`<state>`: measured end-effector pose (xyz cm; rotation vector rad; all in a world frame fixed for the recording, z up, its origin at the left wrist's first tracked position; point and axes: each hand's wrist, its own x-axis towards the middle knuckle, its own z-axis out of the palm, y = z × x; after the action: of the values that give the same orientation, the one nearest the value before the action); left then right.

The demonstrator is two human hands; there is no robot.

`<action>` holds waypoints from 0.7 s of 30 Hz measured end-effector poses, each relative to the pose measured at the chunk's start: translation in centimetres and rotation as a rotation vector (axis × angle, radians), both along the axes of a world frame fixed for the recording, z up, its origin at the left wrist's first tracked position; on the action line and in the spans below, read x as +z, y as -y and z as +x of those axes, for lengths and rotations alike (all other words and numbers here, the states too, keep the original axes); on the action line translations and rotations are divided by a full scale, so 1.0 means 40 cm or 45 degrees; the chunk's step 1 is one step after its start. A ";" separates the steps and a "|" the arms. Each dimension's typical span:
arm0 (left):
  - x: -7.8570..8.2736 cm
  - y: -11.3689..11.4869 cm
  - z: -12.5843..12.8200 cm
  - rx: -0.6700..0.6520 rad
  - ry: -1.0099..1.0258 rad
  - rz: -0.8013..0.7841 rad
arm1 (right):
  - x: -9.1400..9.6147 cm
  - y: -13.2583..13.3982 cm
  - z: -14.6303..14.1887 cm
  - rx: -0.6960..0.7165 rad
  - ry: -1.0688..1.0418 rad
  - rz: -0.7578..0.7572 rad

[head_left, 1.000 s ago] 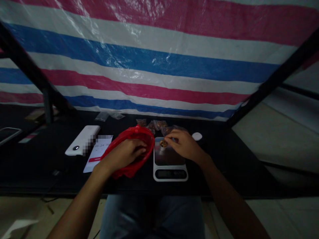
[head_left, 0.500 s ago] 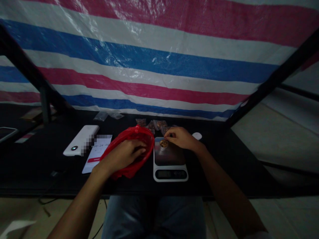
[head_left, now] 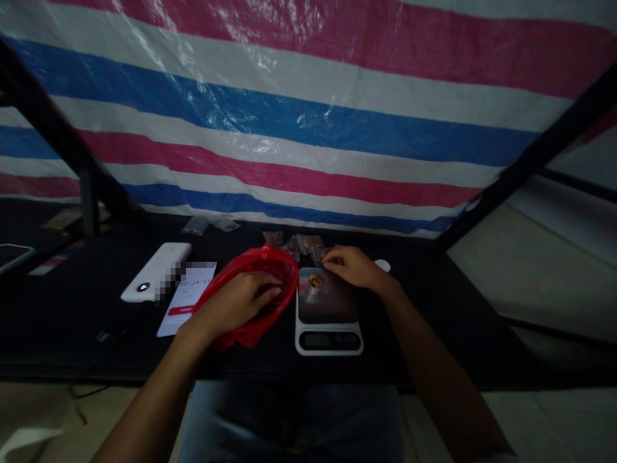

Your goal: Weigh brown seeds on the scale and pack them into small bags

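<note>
My left hand point(head_left: 240, 301) rests inside the mouth of a red plastic bag point(head_left: 270, 263) on the black table, fingers curled in a loose pinch. My right hand point(head_left: 353, 266) hovers over the far edge of a small kitchen scale point(head_left: 328, 318), fingertips pinched near a small clear packet point(head_left: 321, 253). A little cup of brown pieces point(head_left: 315, 281) sits on the scale platform. Several more clear packets of brown pieces point(head_left: 292, 243) lie just behind the scale.
A white power bank point(head_left: 155, 272) and a paper slip point(head_left: 187, 299) lie left of the bag. A small white object point(head_left: 384, 264) sits right of my right hand. Striped tarpaulin point(head_left: 308, 116) hangs behind the table point(head_left: 72, 321). Black frame bars cross both sides.
My right hand has drawn back from the cup on the scale toward the packets behind it. My left hand has stayed in the red bag.
</note>
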<state>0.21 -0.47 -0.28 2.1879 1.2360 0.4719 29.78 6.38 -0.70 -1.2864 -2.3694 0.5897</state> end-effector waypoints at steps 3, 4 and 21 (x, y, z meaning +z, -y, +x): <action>-0.016 -0.005 0.004 0.015 -0.013 -0.003 | -0.011 -0.021 0.014 -0.038 -0.016 -0.031; -0.021 -0.008 0.008 0.012 -0.012 -0.001 | -0.013 -0.030 0.015 -0.016 0.011 -0.061; -0.051 -0.020 0.032 0.001 -0.025 0.111 | 0.010 -0.114 -0.030 0.109 0.298 -0.328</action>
<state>1.49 0.33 -2.32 2.2700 1.2478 0.5149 28.58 10.92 -0.29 -1.4355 -2.6170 0.8346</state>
